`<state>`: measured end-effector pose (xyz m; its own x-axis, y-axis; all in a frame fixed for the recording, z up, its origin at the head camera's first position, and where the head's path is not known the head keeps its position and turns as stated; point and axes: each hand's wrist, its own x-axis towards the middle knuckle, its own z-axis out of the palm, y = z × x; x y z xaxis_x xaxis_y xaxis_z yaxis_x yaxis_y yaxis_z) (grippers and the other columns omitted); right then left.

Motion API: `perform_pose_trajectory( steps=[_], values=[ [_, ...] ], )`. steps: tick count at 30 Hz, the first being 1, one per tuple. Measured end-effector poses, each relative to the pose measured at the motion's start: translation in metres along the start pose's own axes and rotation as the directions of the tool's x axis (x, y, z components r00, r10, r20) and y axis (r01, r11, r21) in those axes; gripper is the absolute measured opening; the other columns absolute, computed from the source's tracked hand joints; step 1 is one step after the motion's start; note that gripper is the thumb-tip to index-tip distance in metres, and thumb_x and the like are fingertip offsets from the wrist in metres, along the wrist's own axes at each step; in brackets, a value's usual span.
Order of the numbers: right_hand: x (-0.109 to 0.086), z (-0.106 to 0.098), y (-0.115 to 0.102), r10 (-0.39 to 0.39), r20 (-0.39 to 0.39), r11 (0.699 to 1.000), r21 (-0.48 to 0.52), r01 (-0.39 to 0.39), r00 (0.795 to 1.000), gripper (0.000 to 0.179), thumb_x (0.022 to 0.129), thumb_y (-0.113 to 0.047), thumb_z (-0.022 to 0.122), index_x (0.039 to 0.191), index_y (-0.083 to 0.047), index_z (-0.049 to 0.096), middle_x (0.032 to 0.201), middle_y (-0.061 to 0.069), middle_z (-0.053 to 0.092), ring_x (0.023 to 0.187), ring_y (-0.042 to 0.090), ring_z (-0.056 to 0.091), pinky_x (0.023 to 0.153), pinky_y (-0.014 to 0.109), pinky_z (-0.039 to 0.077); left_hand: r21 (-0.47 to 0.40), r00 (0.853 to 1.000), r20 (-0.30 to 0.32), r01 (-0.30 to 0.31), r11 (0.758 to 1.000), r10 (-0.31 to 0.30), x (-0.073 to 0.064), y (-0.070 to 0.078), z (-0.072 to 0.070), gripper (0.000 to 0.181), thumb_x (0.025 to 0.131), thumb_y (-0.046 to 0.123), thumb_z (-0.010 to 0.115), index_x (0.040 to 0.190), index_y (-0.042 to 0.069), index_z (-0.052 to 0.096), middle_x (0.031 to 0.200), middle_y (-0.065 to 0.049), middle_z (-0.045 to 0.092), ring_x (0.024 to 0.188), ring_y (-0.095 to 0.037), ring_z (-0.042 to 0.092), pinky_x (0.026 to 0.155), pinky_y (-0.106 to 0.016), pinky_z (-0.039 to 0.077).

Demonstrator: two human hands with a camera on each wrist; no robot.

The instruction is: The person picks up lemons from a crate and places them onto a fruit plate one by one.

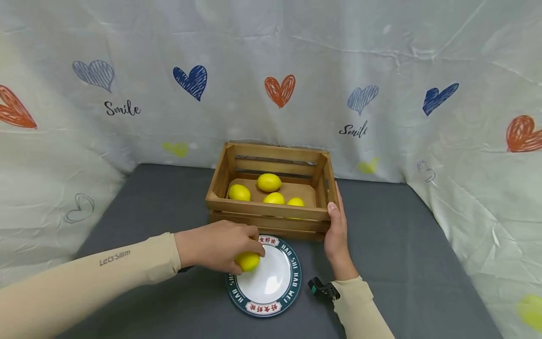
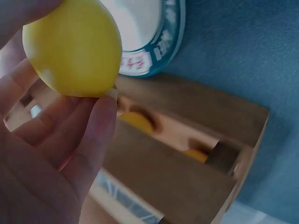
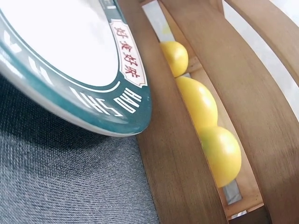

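Note:
My left hand [image 1: 222, 246] pinches a yellow lemon [image 1: 250, 262] between thumb and fingertips, over the left part of a round plate [image 1: 295, 273]. In the left wrist view the lemon [image 2: 74, 49] fills the upper left, with the fingertips against its side. The plate has a white middle and a dark green rim with white lettering and red characters. Just behind it stands a slatted wooden crate [image 1: 267, 206]. Against the crate's right side lies my right hand [image 1: 337, 238], its fingers straight along the outside and its thumb at the front corner.
Several lemons lie inside the crate, one lemon [image 1: 269, 182] farther back than the others. A dark grey cloth [image 1: 381, 245] covers the table. Behind the crate hangs a pale curtain [image 1: 237, 113] printed with hearts, which also runs down both sides.

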<state>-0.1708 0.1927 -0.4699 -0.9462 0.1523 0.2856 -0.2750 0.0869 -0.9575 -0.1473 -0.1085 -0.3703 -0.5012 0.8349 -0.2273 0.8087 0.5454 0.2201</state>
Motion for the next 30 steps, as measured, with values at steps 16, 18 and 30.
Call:
perform_pose_trajectory(
  steps=[16,18,30],
  values=[
    [-0.001,-0.001,-0.003,0.019,-0.008,0.999,-0.050,-0.020,1.000,0.064,0.108,-0.042,0.033,0.172,-0.042,0.021,0.180,-0.013,0.020,0.163,0.024,0.025,0.133,0.066,0.014,0.023,1.000,0.023,0.005,1.000,-0.005,0.021,-0.004,0.018,0.046,0.085,0.027,0.093,0.128,0.031,0.077,0.117,0.001,0.068,0.090,-0.008,0.059,0.077,-0.025,0.055],
    [-0.001,-0.001,-0.003,0.024,-0.013,0.998,-0.052,-0.025,1.000,0.065,0.108,-0.042,0.033,0.172,-0.042,0.021,0.180,-0.013,0.020,0.163,0.025,0.025,0.133,0.066,0.015,0.022,1.000,0.026,0.006,1.000,-0.006,0.022,-0.004,0.020,0.046,0.085,0.026,0.093,0.128,0.031,0.077,0.118,0.001,0.068,0.090,-0.009,0.059,0.077,-0.025,0.055],
    [0.000,0.001,-0.002,-0.005,-0.008,0.998,-0.056,0.005,1.000,0.063,0.110,-0.043,0.034,0.171,-0.042,0.021,0.180,-0.014,0.020,0.165,0.018,0.022,0.136,0.059,0.012,0.080,0.999,0.023,0.041,0.996,-0.043,0.023,0.001,0.019,0.052,0.085,0.032,0.093,0.134,0.032,0.075,0.119,0.001,0.068,0.092,-0.010,0.061,0.079,-0.028,0.056]
  ],
)
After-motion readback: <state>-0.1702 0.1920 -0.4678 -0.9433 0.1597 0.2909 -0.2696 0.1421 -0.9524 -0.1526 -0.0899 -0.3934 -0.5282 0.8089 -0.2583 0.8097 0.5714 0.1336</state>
